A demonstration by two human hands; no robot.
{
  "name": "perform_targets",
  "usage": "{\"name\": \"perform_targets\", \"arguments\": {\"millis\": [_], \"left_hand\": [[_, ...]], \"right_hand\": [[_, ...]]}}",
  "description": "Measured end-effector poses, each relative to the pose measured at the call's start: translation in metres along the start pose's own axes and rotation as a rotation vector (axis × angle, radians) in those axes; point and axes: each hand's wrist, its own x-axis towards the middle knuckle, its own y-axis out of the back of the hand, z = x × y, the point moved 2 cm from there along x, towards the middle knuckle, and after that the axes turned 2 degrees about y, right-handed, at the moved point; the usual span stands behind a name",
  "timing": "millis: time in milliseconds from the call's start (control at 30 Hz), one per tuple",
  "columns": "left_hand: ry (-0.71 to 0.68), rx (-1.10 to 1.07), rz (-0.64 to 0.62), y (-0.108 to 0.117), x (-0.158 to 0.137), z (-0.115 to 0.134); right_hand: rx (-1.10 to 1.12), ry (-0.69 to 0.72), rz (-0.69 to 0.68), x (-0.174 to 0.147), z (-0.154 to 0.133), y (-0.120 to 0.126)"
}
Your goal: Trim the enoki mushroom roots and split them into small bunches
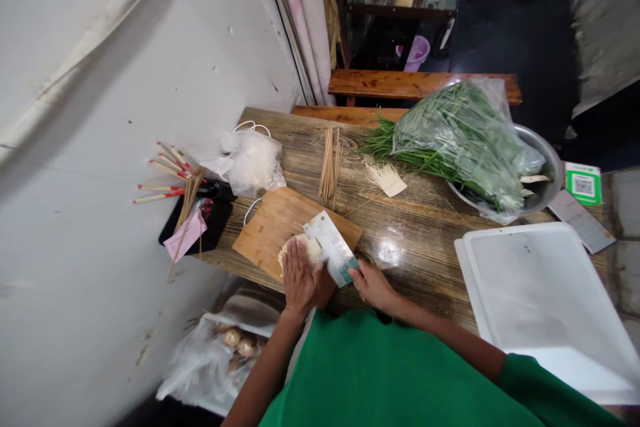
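Observation:
My left hand lies flat, fingers stretched out, on a pale bunch of enoki mushrooms. The bunch rests on a wooden cutting board. A cleaver with a broad metal blade is in my right hand, its fingers wrapped round the handle. The blade lies at the right side of the bunch, over the board. Beyond the board, a small fan of enoki mushrooms sits on the table, with a thin skewer pointing toward it. Several bamboo skewers lie side by side nearby.
Bagged green chives fill a metal bowl at the right. A white plastic tub stands nearer. At the left are a white plastic bag and a black box with skewers. Onions sit below the table.

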Motion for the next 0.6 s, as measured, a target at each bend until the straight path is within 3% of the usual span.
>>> {"name": "perform_targets", "arguments": {"millis": [600], "left_hand": [[-0.004, -0.053, 0.016, -0.006, 0.001, -0.002]], "right_hand": [[-0.203, 0.071, -0.036, 0.007, -0.001, -0.021]]}}
